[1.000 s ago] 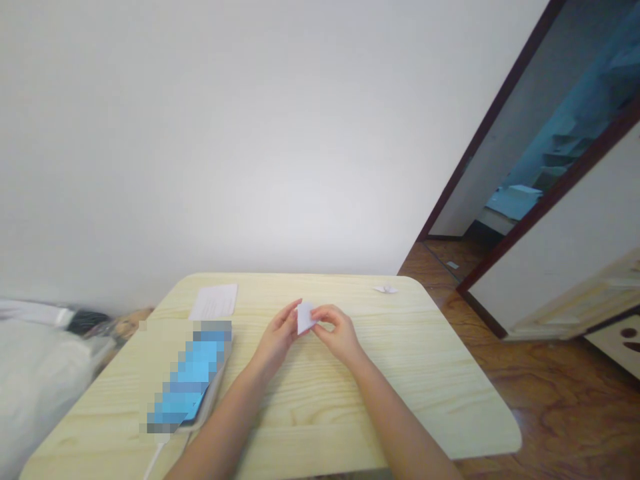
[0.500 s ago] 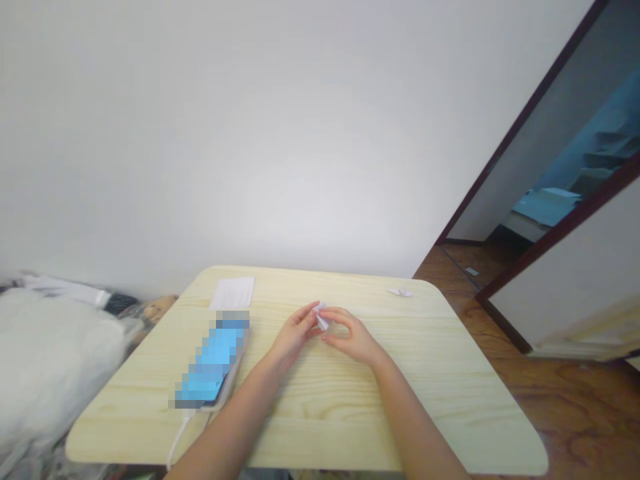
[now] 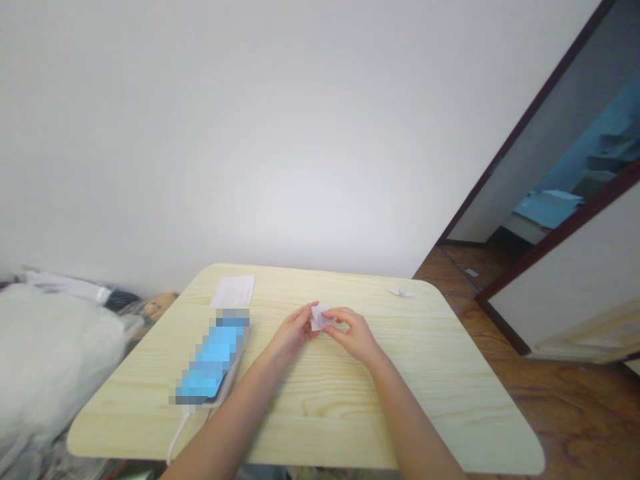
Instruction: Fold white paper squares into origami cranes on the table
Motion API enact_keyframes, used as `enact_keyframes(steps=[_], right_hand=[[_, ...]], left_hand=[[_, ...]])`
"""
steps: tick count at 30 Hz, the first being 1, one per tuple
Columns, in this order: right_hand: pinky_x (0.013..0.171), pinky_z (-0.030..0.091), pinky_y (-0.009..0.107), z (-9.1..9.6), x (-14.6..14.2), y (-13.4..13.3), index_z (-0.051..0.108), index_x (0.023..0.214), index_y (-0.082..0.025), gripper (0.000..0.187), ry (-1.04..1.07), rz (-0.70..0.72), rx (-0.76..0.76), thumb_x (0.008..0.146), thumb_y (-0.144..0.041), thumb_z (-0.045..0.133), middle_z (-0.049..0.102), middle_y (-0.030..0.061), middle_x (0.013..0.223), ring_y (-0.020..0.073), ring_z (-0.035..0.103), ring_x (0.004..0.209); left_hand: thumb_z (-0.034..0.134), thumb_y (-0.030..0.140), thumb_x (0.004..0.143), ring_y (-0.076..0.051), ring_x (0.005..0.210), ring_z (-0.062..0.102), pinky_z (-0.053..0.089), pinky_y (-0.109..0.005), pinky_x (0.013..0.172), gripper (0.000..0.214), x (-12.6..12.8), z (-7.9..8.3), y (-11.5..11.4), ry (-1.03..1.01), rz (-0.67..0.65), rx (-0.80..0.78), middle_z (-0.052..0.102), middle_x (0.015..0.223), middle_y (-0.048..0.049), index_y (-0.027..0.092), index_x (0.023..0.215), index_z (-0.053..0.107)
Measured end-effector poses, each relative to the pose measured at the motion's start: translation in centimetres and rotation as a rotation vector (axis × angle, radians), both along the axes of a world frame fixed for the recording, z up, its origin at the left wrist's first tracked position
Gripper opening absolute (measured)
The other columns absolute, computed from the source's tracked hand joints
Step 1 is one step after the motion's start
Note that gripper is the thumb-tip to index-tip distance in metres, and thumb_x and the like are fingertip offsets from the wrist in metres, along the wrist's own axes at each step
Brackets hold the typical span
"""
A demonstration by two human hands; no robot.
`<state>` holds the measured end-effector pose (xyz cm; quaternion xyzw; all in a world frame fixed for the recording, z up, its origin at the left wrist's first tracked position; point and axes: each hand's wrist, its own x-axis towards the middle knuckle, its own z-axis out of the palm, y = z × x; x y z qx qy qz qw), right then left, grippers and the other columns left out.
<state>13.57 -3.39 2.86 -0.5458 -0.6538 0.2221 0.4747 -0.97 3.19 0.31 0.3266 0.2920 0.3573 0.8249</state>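
The person's left hand [image 3: 291,335] and right hand [image 3: 356,335] meet over the middle of the pale wooden surface [image 3: 440,387], fingertips turned toward each other; between them sits a small white folded paper [image 3: 318,317], held just above the surface; the left hand pinches its near-left edge between thumb and fingers, and the right hand pinches its right side, the fingers curled over the top; how the folds run is too small to tell; both forearms reach in from the near edge. Just left of the left hand lies a flat blue device [image 3: 213,357], blurred into blocks, with a white cable [image 3: 176,440] trailing from its near end over the edge of the surface; beyond that device, farther from the left hand, a white sheet [image 3: 235,291] lies flat near the far edge. Well beyond the right hand and to its right, a tiny white paper piece [image 3: 400,292] rests near the far corner. Far to the left of the left hand, off the surface, lies a heap of white bedding [image 3: 45,353]; to the right of the right hand, brown wooden floor [image 3: 575,400] shows.
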Motion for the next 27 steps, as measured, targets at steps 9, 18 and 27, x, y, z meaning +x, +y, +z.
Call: enact_keyframes(steps=[9,18,27], right_hand=[[0.075,0.045,0.031,0.1,-0.16,0.1,0.065,0.086,-0.022,0.014,-0.062,-0.039,0.055,0.072,-0.024,0.062,0.065,0.0037,0.085,0.0169,0.057,0.081],[0.073,0.045,0.029,0.26,-0.62,-0.03,0.066,0.082,-0.021,0.01,-0.059,-0.048,0.08,0.073,-0.023,0.061,0.065,0.0041,0.081,0.0164,0.058,0.078],[0.069,0.045,0.027,0.34,-0.55,-0.02,0.064,0.081,-0.019,0.013,-0.157,-0.194,0.13,0.076,-0.019,0.052,0.065,0.0036,0.076,0.0153,0.058,0.071]], left_hand=[[0.058,0.029,0.077,-0.01,0.065,0.06,0.048,-0.022,0.059,0.021,0.09,0.64,-0.36,-0.033,-0.038,-0.07,0.067,0.079,-0.0031,0.018,0.094,0.062],[0.057,0.028,0.077,-0.012,0.069,0.061,0.049,-0.023,0.061,0.024,0.22,0.47,-0.35,0.001,-0.045,-0.012,0.067,0.081,-0.0042,0.016,0.098,0.06],[0.06,0.033,0.074,-0.013,0.07,0.059,0.046,-0.022,0.06,0.03,0.29,0.17,-0.23,0.012,-0.059,0.016,0.066,0.085,-0.0067,0.015,0.097,0.062]])
